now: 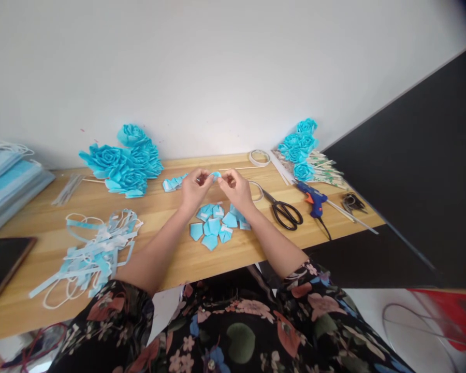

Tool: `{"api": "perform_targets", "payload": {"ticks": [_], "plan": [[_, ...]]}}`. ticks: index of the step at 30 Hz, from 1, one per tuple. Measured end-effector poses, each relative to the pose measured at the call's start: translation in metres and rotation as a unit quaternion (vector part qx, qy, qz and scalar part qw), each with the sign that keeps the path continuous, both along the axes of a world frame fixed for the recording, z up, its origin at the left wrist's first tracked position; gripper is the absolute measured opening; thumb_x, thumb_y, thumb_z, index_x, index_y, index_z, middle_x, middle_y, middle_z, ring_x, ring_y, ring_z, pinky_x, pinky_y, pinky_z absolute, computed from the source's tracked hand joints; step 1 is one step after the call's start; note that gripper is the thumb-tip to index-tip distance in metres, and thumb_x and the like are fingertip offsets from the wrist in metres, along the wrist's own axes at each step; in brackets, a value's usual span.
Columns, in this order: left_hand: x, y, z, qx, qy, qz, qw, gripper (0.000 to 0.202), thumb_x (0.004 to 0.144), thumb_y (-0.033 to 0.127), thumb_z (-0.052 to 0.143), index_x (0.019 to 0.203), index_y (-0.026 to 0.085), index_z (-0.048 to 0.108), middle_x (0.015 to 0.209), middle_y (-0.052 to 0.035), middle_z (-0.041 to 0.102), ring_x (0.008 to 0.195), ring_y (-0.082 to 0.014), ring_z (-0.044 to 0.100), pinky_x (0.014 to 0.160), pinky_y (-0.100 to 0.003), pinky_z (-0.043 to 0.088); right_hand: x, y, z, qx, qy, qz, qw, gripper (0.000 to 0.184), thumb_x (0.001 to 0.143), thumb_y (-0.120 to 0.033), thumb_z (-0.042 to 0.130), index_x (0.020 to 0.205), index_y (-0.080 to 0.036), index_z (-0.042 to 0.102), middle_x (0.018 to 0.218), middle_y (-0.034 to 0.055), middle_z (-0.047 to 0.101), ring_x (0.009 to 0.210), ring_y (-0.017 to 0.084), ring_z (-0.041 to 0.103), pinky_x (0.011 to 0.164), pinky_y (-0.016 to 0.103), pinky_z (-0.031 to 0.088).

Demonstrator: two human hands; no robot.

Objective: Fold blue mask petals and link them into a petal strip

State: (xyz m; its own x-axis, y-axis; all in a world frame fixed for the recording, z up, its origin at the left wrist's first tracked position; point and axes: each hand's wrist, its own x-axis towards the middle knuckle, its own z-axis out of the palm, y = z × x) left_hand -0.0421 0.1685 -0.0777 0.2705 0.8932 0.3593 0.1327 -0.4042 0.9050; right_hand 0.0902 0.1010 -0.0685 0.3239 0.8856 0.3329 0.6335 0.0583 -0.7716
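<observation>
Between the fingertips of both hands is a small light-blue petal piece (216, 175), partly hidden by the fingers. My left hand (195, 187) pinches it from one side, my right hand (235, 187) from the other, both raised over the table. Just below them lie several folded blue petal pieces (212, 227), some with white strips on them. A row of more blue pieces (174, 183) sits beside my left hand. Black-handled scissors (285, 211) and a roll of tape (256, 190) rest to the right of my right hand.
Blue flowers (126, 160) stand at the back left, smaller ones (299, 142) at the back right. A blue glue gun (314, 199) lies right. Cut strips and ear loops (97, 254), a phone (5, 261) and stacked face masks (11, 186) occupy the left of the wooden table (166, 269).
</observation>
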Motion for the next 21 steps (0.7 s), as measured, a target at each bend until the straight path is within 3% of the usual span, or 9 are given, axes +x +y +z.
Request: {"api": "perform_targets", "payload": {"ticks": [4, 7, 10, 14, 17, 21], "plan": [[0.000, -0.002, 0.003, 0.012, 0.007, 0.005, 1.000, 0.018, 0.078, 0.037, 0.061, 0.074, 0.019, 0.059, 0.071, -0.0002, 0.060, 0.066, -0.0127, 0.051, 0.064, -0.025, 0.039, 0.004, 0.000, -0.002, 0.009, -0.019, -0.017, 1.000, 0.019, 0.085, -0.041, 0.053, 0.087, -0.023, 0.054, 0.082, 0.0007, 0.063, 0.080, 0.016, 0.059, 0.076, 0.028, 0.048], [-0.002, 0.003, 0.002, -0.031, -0.026, -0.014, 0.999, 0.021, 0.075, 0.038, 0.064, 0.071, 0.019, 0.057, 0.069, 0.0006, 0.058, 0.064, -0.0115, 0.050, 0.062, -0.025, 0.040, 0.011, -0.004, 0.008, 0.029, 0.008, -0.002, 1.000, 0.029, 0.086, -0.043, 0.054, 0.104, -0.021, 0.057, 0.090, 0.0024, 0.064, 0.085, 0.017, 0.060, 0.077, 0.028, 0.049], [-0.005, 0.011, 0.000, -0.143, -0.063, -0.093, 0.983, 0.028, 0.071, 0.044, 0.070, 0.073, 0.019, 0.057, 0.065, 0.0017, 0.057, 0.057, -0.0106, 0.049, 0.054, -0.024, 0.038, 0.023, -0.010, 0.026, 0.055, -0.015, 0.044, 0.997, 0.035, 0.093, -0.038, 0.044, 0.122, -0.022, 0.055, 0.110, 0.0072, 0.065, 0.102, 0.019, 0.060, 0.084, 0.031, 0.049], [-0.009, 0.014, -0.001, -0.223, -0.077, -0.192, 0.953, 0.036, 0.066, 0.048, 0.077, 0.074, 0.018, 0.059, 0.063, 0.0020, 0.058, 0.052, -0.0093, 0.049, 0.051, -0.022, 0.036, 0.038, -0.013, 0.045, 0.047, -0.153, 0.148, 0.976, 0.031, 0.093, -0.030, 0.046, 0.117, -0.024, 0.064, 0.126, 0.0088, 0.061, 0.122, 0.023, 0.052, 0.103, 0.039, 0.042], [-0.010, 0.011, 0.001, -0.230, -0.064, -0.219, 0.946, 0.036, 0.067, 0.048, 0.078, 0.073, 0.017, 0.060, 0.062, 0.0024, 0.056, 0.052, -0.0085, 0.048, 0.051, -0.022, 0.037, 0.046, -0.012, 0.043, 0.038, -0.200, 0.201, 0.958, 0.028, 0.093, -0.028, 0.050, 0.116, -0.025, 0.066, 0.131, 0.0078, 0.060, 0.127, 0.024, 0.050, 0.110, 0.043, 0.035], [-0.010, 0.007, 0.003, -0.227, -0.047, -0.221, 0.947, 0.038, 0.066, 0.050, 0.078, 0.073, 0.017, 0.061, 0.062, 0.0025, 0.055, 0.054, -0.0086, 0.049, 0.053, -0.022, 0.038, 0.055, -0.010, 0.030, 0.061, -0.191, 0.254, 0.946, 0.021, 0.095, -0.031, 0.054, 0.110, -0.027, 0.068, 0.131, 0.0063, 0.061, 0.126, 0.024, 0.052, 0.109, 0.046, 0.037]]}}
